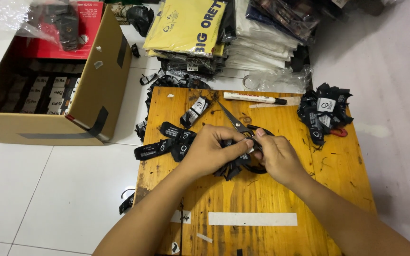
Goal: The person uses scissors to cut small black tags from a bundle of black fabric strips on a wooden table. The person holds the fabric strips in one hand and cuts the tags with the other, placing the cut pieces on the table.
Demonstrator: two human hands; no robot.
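Observation:
Both my hands meet over the middle of a small yellow wooden table (pixel 271 194). My left hand (pixel 209 149) grips a bunch of black fabric labels (pixel 231 168) that hangs below its fingers. My right hand (pixel 276 156) pinches the same bunch at the fingertips, right beside the left thumb. A pair of scissors (pixel 233 119) lies just beyond my fingers, blades pointing to the far left, its black handles partly hidden under my right hand. Loose black labels (pixel 167 140) lie left of my left hand.
A heap of black labels (pixel 324 114) sits at the table's far right. A white marker (pixel 255 98) lies along the far edge. An open cardboard box (pixel 98 80) holding rows of labels stands on the white tiled floor to the left. Stacked bagged garments (pixel 224 33) lie behind the table.

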